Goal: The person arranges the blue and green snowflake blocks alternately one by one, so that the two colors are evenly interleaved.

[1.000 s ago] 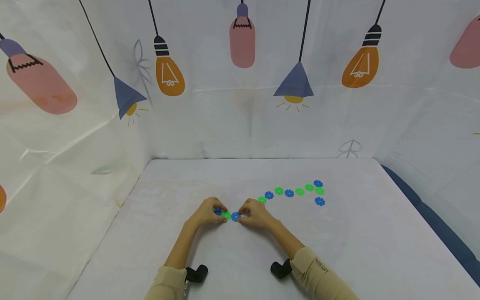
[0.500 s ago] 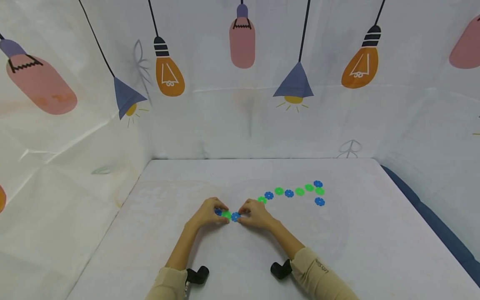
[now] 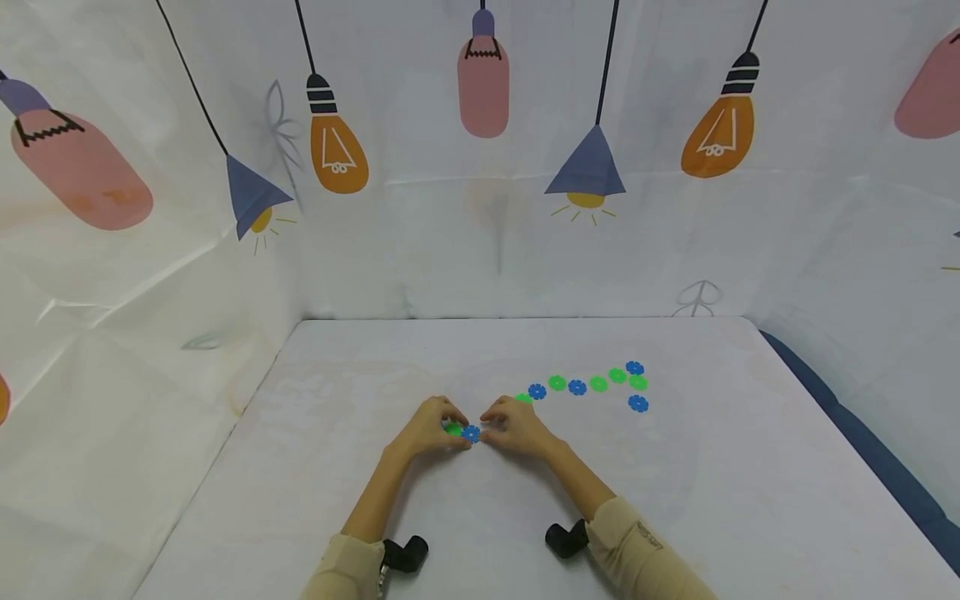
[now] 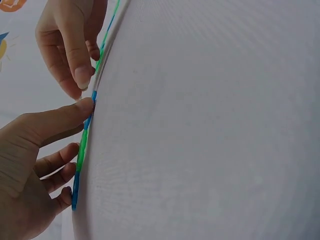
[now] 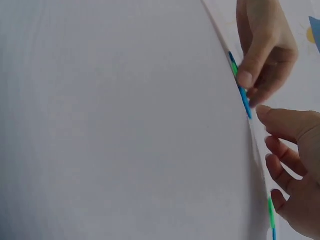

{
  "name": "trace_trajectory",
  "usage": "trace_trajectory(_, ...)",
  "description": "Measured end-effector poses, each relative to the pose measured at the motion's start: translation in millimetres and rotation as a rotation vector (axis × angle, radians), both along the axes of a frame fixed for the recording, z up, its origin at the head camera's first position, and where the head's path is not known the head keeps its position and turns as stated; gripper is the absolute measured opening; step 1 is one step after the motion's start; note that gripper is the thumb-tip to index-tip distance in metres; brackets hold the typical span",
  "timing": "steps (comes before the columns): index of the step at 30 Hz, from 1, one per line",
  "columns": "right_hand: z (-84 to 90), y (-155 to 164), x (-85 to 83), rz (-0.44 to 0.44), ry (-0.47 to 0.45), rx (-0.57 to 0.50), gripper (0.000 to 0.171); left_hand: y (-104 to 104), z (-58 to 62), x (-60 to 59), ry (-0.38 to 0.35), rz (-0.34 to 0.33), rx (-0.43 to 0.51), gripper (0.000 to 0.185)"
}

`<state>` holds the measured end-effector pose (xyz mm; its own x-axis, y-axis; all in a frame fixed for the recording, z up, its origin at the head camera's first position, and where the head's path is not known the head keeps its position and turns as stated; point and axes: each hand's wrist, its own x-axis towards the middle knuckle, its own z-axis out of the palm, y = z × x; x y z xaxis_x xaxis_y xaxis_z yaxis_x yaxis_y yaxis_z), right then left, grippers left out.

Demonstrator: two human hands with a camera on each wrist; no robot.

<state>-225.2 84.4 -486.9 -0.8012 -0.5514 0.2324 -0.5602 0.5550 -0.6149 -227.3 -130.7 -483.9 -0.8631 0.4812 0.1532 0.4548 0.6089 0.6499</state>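
Observation:
A short row of thin notched plastic discs lies between the hands: a blue disc [image 3: 471, 433] at its right end, a green disc [image 3: 453, 428] beside it, and another blue disc [image 4: 75, 192] at the left end, which the left hand hides in the head view. My left hand [image 3: 431, 427] pinches the right-end blue disc between thumb and index finger. Just right of that disc is my right hand [image 3: 519, 427], its thumb and fingers loosely bent and apart, holding nothing. Past its knuckles shows part of a green disc [image 3: 522, 399].
Several more discs curve across the white table [image 3: 720, 467] to the back right, among them a blue disc [image 3: 577, 387] and a green disc [image 3: 637, 382]. A lone blue disc [image 3: 638, 403] lies below them. A printed cloth wall [image 3: 450, 242] stands behind the table.
My left hand has slid right, from around the green disc to the blue one. The right hand's fingertips have drawn back off that blue disc. The other discs lie as before.

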Motion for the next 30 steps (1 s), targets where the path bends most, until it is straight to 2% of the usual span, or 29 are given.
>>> trace_trajectory(7,8.8,22,-10.4,-0.126,0.07,0.012,0.022,2,2.9,2.4,-0.043,0.033,-0.01,0.028)
trace_trajectory(13,10.3,43,-22.1,-0.197,0.053,0.077,0.025,2,4.0,3.2,-0.063,0.038,0.002,0.029)
trace_trajectory(19,7.1,54,-30.3,-0.227,0.002,0.189,0.029,2,2.7,2.9,-0.075,0.043,-0.004,0.029)
trace_trajectory(22,6.3,56,-32.0,-0.231,-0.027,0.212,0.03,2,1.8,2.5,-0.074,0.044,-0.011,0.029)
trace_trajectory(30,3.1,59,-32.2,-0.214,-0.024,0.19,0.022,2,1.2,2.3,-0.062,0.04,-0.018,0.03)
